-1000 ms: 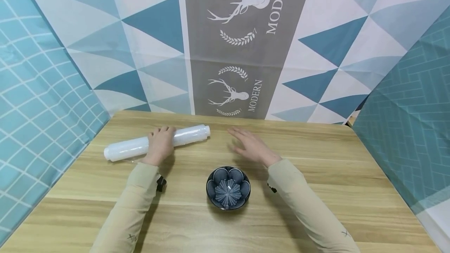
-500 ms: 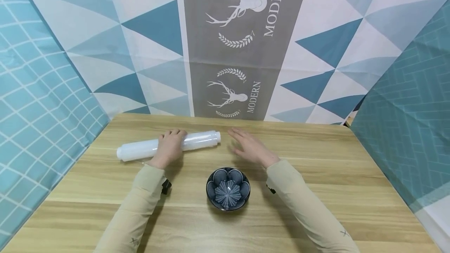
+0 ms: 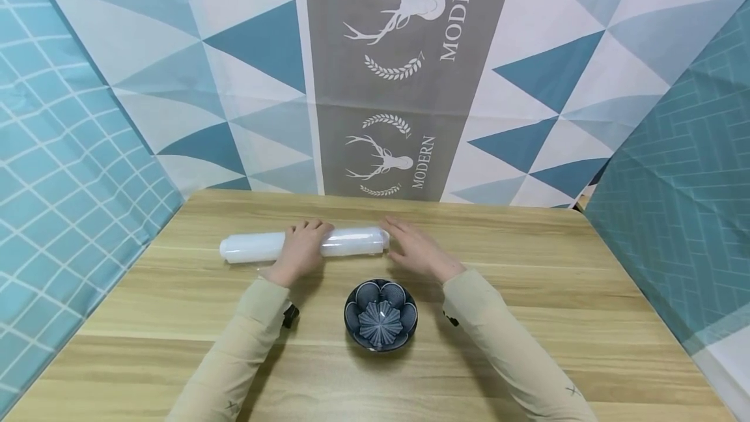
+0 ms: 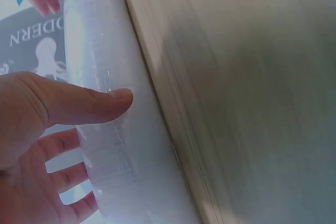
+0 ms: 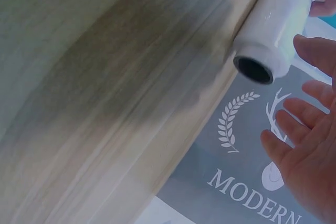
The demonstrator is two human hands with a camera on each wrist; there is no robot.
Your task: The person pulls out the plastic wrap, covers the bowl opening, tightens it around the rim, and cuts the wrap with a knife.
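A roll of clear plastic wrap [image 3: 354, 241] lies across the back half of the wooden table. My left hand [image 3: 301, 249] grips it around the middle; in the left wrist view the thumb [image 4: 107, 104] presses one side and the fingers curl behind the other. At the roll's right end, my right hand [image 3: 418, 251] is held with its fingers loosely extended, nothing in its grasp. The right wrist view has the hollow end of the roll [image 5: 270, 35] close to that thumb. Nearer the body, between the forearms, a dark blue flower-patterned bowl [image 3: 381, 321] stands upright.
The wooden table [image 3: 527, 259] meets a patterned cloth backdrop [image 3: 246, 51] at its far edge. Blue tile-print cloth [image 3: 64, 168] hangs on the left side and teal cloth [image 3: 680, 200] on the right.
My left hand has moved the plastic wrap roll rightward and slightly nearer, turning it more level, until its end reaches my right hand. The right hand and the bowl have hardly moved.
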